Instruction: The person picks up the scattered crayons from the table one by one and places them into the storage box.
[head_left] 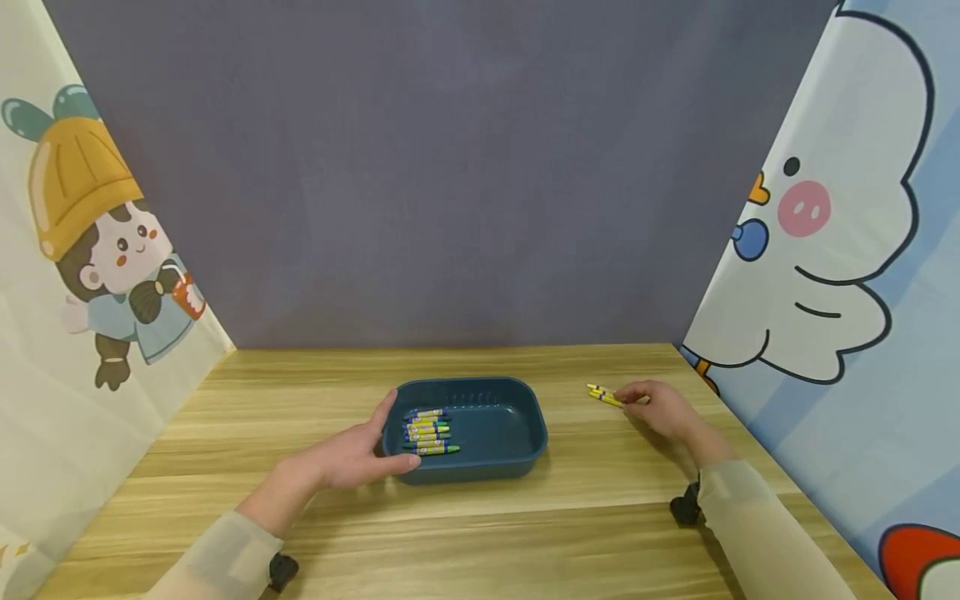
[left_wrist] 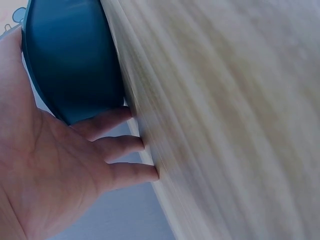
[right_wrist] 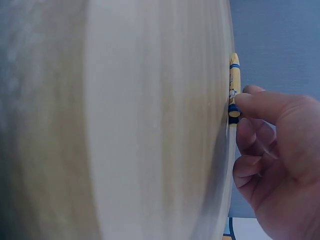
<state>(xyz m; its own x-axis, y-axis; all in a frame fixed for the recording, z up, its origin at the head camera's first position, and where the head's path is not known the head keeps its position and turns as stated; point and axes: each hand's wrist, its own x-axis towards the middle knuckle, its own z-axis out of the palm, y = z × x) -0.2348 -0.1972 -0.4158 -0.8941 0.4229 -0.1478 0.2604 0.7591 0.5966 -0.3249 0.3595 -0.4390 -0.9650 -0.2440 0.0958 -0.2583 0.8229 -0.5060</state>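
A dark blue rectangular tray (head_left: pixel 468 473) stands on the table, with several green and blue crayons (head_left: pixel 427 435) in yellow wrappers lying side by side at its left end. My left hand (head_left: pixel 348 454) spans that end, thumb across the near rim and index finger at the far left corner. In the left wrist view, its other fingers (left_wrist: pixel 132 172) stretch straight down to the tabletop. To the right of the tray lie two yellow crayons (head_left: pixel 604 399). My right hand (head_left: pixel 663 408) pinches the end of one yellow crayon (right_wrist: pixel 235 75) between thumb and forefinger, its other fingers curled.
The wooden table (head_left: pixel 525 542) runs back to a grey wall (head_left: pixel 450 183). Side panels with printed cartoon figures (head_left: pixel 847 208) bound it left and right. Each sleeve has a small black device (head_left: pixel 686 506) at the wrist.
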